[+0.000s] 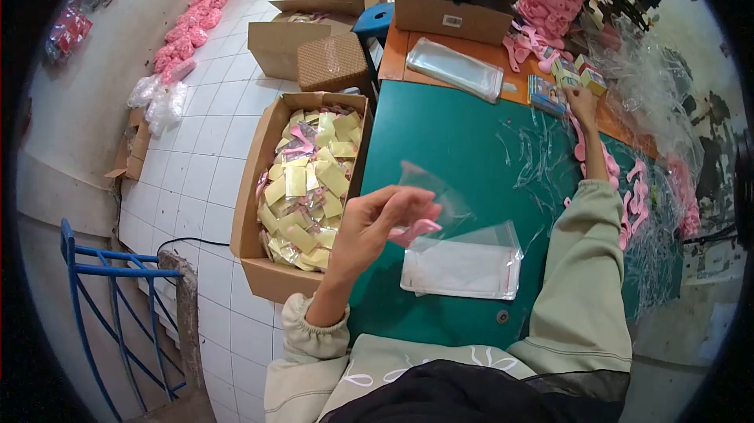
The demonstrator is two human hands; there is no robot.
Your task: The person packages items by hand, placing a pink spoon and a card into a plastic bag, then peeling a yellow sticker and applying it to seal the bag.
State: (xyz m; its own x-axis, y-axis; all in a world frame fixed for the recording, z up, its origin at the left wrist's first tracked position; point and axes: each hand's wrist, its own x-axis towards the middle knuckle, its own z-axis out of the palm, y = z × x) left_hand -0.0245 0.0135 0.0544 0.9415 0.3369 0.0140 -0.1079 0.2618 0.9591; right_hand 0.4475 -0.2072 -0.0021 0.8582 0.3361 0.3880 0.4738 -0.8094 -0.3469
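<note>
While our left hand [377,223] pinched a thin clear plastic sleeve [436,191] and a pink plastic piece [418,230] above the green tabletop [448,132], near a flat stack of clear bags [463,267], our right hand [583,101] reached far away to small colourful card boxes [577,73], its grip unclear to us.

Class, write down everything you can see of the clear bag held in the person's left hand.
The clear bag is thin, glossy, see-through plastic, creased and slightly puffed open. The left hand pinches its lower edge and holds it tilted above the green table. A pink piece sits at the fingertips; whether it is inside the bag cannot be told. Just below lies a flat stack of bags.
</note>
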